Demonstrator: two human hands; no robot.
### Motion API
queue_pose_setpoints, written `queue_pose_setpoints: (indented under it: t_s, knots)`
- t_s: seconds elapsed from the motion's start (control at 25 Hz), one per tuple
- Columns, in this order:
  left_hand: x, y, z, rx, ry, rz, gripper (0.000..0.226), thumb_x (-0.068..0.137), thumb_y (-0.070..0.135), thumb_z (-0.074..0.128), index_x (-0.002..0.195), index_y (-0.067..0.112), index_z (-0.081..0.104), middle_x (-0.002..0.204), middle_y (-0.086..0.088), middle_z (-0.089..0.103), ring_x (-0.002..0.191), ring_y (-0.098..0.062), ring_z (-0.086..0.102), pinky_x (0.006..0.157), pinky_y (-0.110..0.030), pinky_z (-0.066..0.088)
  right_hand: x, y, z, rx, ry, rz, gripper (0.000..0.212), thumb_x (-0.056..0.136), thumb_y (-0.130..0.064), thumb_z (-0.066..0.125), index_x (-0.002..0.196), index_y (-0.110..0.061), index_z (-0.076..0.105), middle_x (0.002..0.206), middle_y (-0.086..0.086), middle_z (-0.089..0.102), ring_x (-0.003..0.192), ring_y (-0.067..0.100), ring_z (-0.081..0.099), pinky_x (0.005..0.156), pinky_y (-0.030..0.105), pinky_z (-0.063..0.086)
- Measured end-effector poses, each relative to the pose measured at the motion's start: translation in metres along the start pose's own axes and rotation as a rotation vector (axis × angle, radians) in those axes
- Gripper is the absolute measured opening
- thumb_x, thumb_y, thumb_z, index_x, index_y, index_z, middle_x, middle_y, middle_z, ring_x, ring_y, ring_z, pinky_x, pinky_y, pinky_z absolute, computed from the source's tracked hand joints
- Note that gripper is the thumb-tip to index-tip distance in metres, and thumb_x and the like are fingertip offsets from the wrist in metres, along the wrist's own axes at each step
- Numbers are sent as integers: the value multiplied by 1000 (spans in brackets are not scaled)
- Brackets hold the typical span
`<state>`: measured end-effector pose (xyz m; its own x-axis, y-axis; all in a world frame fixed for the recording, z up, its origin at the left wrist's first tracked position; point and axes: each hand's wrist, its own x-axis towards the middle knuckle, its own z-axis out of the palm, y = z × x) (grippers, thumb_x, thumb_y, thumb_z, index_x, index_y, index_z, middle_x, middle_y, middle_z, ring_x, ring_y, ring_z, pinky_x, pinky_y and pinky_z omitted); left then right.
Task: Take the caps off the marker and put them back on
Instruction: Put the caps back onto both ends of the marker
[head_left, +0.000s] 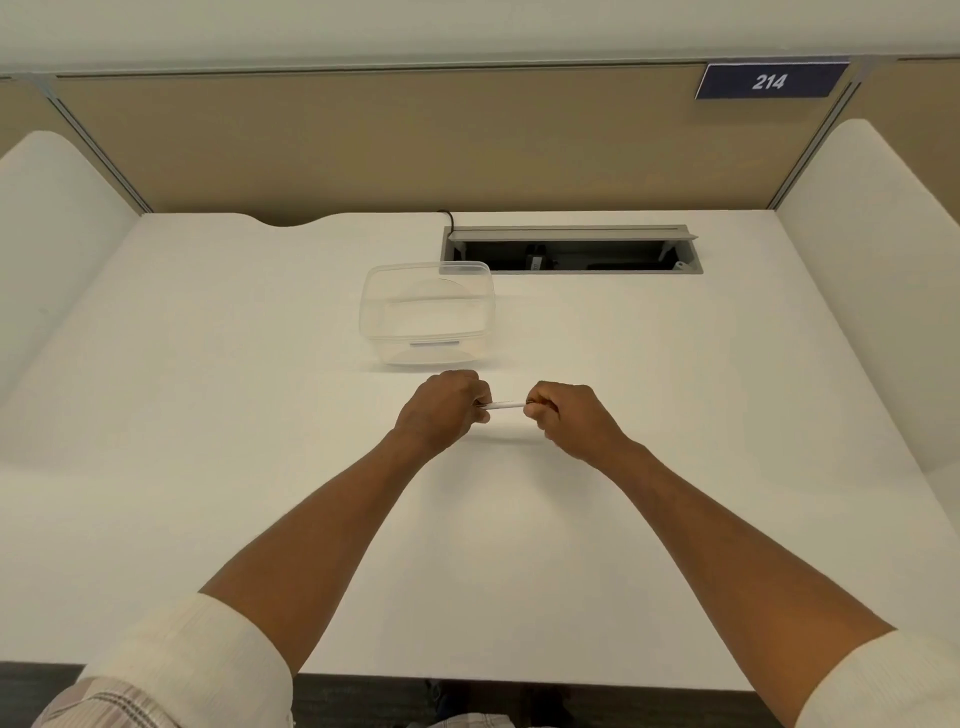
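The marker (506, 405) lies level in the air between two fists, just nearer the person than the tub (427, 313). Only a short white stretch of its barrel shows. The left hand (441, 410) is curled round one end and the right hand (566, 415) round the other, both clenched on it. The caps are buried inside the fingers, so whether they sit on or off the marker cannot be told.

The tub is clear plastic and stands just beyond the left hand, apart from it. The desk (208, 415) spreads bare and white to both sides of the tub and back toward the person, whose forearms cross it; its near edge is cut by the rolled sleeves (197, 654).

Beyond the tub and to its right, a cable slot (571, 249) opens in the desk, its inside dark and hard to read. White side panels (57, 234) close the desk in left and right of the tub, and a tan rear panel (415, 145) rises beyond it, bearing a blue plate (771, 80) marked 214.
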<state>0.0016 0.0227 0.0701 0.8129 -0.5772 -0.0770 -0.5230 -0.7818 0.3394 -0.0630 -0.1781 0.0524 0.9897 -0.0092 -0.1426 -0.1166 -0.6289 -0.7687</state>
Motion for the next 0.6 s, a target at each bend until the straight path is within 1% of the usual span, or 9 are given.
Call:
queue_pose_setpoints:
  t_s: [0.12,0.16,0.2,0.28,0.36,0.44,0.48,0.56,0.6]
  knots:
    - [0,-3,1,-83,-42,-12,9,81,20,75,86,14,70,78,6,56,78,-20,54,63,-28,35,-1,3,-5,-259,-14,-112,21,95,-26,51,74,-21,55,64,-5,53,64,17,47,59,36,41]
    - [0,-3,2,-103,-48,-19,9,80,20,76,85,15,70,78,6,57,77,-19,53,62,-28,34,0,2,-5,-299,-8,-129,23,96,-27,50,74,-20,53,63,-6,51,64,18,46,58,36,40]
    - [0,-2,3,-128,-52,-31,9,79,20,76,84,15,70,77,6,58,76,-18,53,62,-28,35,0,0,-3,-279,6,-130,26,96,-27,50,72,-17,52,61,-5,48,62,18,44,57,36,37]
    - [0,1,2,-182,-34,-62,10,77,19,78,82,14,70,78,3,62,73,-17,52,60,-29,36,0,-7,2,-112,61,-81,34,97,-22,51,65,-12,45,56,-5,40,57,16,36,54,35,31]
    - [2,1,-1,-172,-9,-61,10,78,18,77,83,13,70,80,0,63,73,-18,52,61,-30,39,2,-12,6,30,86,28,38,99,-21,49,64,-13,38,57,-3,34,56,15,29,54,32,26]
    - [1,2,-4,-88,12,-20,8,82,18,73,87,12,70,82,-1,62,76,-21,54,64,-33,42,3,-16,12,201,64,197,36,98,-25,48,65,-14,39,60,-2,34,56,16,27,54,32,24]
    - [1,2,-5,-42,30,5,7,84,17,71,89,12,70,83,-2,62,77,-23,55,64,-34,44,3,-18,14,334,56,303,34,96,-27,49,64,-16,41,60,-2,33,55,16,26,53,30,23]
    - [1,1,-4,33,62,51,6,87,16,68,91,11,69,84,-2,61,74,-28,57,62,-36,46,3,-23,18,568,40,488,31,92,-25,48,62,-17,40,59,-3,30,50,15,22,48,28,20]
    - [0,1,-3,58,70,65,5,88,15,67,91,11,69,84,-3,60,72,-29,57,61,-37,46,3,-25,18,636,20,548,31,91,-22,47,62,-18,39,56,-4,28,47,14,20,46,27,18]
